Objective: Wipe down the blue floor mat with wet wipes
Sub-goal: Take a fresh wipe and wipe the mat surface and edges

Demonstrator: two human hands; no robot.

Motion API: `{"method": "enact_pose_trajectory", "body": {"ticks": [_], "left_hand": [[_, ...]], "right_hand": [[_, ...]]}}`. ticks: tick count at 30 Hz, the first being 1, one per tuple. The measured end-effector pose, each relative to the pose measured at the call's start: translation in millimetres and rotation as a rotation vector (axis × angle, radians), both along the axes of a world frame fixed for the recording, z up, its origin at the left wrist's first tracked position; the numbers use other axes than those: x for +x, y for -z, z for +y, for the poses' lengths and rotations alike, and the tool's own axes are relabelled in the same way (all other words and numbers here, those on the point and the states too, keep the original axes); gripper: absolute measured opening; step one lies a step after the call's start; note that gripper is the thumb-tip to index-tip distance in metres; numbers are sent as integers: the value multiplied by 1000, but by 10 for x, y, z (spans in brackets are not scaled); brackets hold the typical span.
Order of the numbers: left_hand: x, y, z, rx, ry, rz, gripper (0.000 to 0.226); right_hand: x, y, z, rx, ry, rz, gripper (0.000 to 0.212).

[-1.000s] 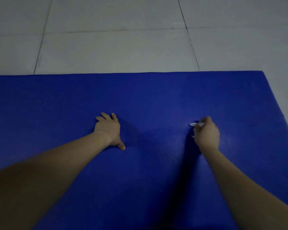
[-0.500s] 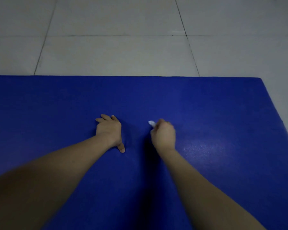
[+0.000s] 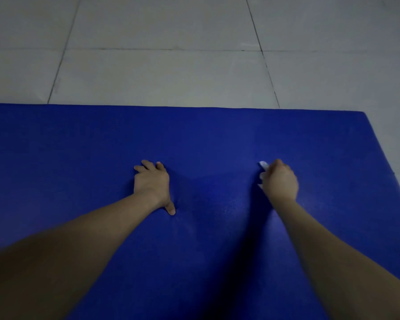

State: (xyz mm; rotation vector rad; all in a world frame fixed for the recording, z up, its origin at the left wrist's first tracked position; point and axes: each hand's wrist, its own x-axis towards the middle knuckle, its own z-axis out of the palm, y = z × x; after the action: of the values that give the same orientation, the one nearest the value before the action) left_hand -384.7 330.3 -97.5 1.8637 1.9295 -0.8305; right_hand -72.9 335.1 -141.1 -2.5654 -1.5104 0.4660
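The blue floor mat (image 3: 83,148) fills the lower two thirds of the head view, its far edge running across and its right corner at the upper right. My left hand (image 3: 152,183) rests flat on the mat near the middle, fingers spread and thumb pointing back. My right hand (image 3: 279,181) is curled around a white wet wipe (image 3: 263,165) and holds it against the mat right of centre. Only a small white corner of the wipe shows at the left of the fist.
Pale grey floor tiles (image 3: 162,75) with dark grout lines lie beyond the mat's far edge and along its right side. A faint sheen shows on the mat between and behind the hands.
My right hand slid left with the wipe until it was near the left hand, then back out to the right. The left hand stayed in place on the mat.
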Motion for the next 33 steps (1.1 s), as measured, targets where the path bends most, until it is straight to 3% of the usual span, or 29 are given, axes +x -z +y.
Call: {"method": "enact_pose_trajectory", "body": {"ticks": [4,7,16,21,30,33], "left_hand": [[1,10,-5,16,-17,-7,163],[-29,28,-22,20,-25,-3,163],[24,5,25,-18,-39,22,163],[31,3,17,-35,-56,23,163],[46,-2,16,-21,-53,8,165],[-7,24,-18,5,-63,-18,164]], "right_hand": [[249,48,35,34,173,-40,19],[-38,135,62,109,137,-8,13],[-1611,89,0,113,-344,124,14],[-1516,86,-22,124,-558,113,7],[229,45,199,61,76,-18,15],[348,73,243,70,167,-63,19]]}}
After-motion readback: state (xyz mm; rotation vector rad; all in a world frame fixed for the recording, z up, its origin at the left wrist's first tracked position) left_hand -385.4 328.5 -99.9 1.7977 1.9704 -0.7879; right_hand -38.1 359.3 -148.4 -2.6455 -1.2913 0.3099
